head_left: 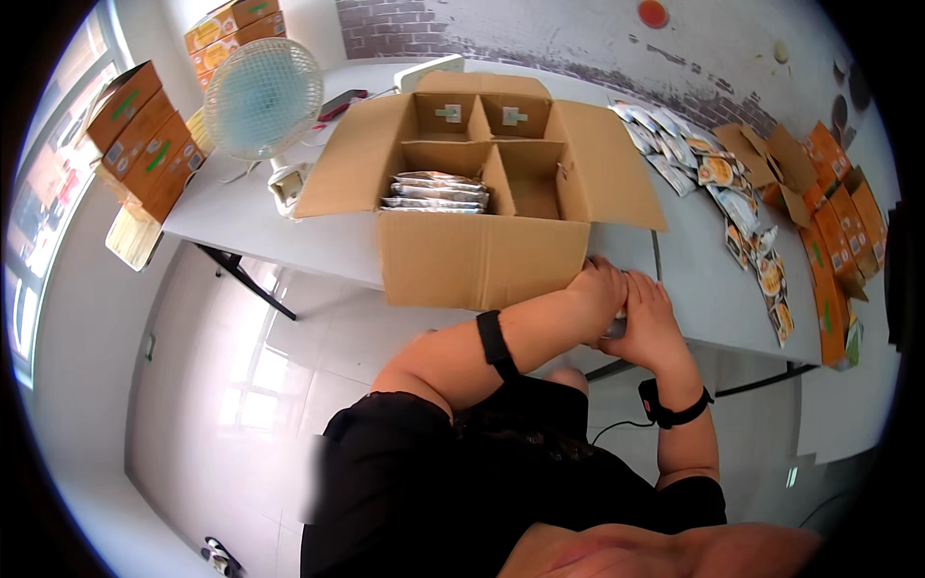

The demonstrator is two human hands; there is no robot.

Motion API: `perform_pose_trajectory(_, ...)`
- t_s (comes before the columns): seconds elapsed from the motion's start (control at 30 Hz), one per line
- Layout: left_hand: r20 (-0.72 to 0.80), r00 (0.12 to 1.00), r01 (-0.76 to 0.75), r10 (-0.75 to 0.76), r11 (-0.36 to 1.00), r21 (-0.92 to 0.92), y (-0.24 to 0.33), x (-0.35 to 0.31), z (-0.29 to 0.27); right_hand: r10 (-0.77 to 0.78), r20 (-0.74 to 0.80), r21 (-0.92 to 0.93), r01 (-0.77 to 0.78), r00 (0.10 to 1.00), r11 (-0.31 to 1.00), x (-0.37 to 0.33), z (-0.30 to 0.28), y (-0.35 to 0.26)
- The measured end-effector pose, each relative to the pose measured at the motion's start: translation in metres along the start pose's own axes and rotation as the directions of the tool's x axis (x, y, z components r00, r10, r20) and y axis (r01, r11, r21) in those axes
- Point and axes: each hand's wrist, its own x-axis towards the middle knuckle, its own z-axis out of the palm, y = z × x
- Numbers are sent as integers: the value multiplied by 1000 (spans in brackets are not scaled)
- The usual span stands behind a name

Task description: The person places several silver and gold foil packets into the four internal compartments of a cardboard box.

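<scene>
I see left hand and right hand pressed together at table front edge, just right of box. Small silvery pouch wedged between palms, only sliver showing below left hand; both hands curled closed around it. Pouch axis, facing: cannot tell, mostly hidden. Box open, four compartments; flat pouch stack lies in near-left one. Loose packets spread on table right of box. Fan at far left.
</scene>
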Motion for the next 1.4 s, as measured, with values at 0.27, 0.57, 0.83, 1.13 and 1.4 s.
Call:
perform_pose_trajectory(0.27, -109, 994, -2, 7, 999, 51, 5, -16, 9, 66, -20, -39, -67, 998, 997, -9, 24, 7)
perform_pose_trajectory(0.57, -191, 967, 199, -168, 967, 161, 44, -5, 48, 127, -103, -139, -141, 987, 980, -17, 43, 2)
perform_pose_trajectory(0.83, -294, 930, 294, -220, 926, 235, 57, -4, 62, 117, -159, -148, -140, 980, 979, -21, 50, 0)
perform_pose_trajectory(1.13, -218, 957, 227, -191, 962, 155, 53, -13, 41, 85, -203, -130, -112, 976, 985, -29, 52, 1)
perform_pose_trajectory(1.4, -53, 987, 156, -154, 987, 45, 39, 9, 22, 8, -155, -45, -16, 988, 999, -9, 35, 12)
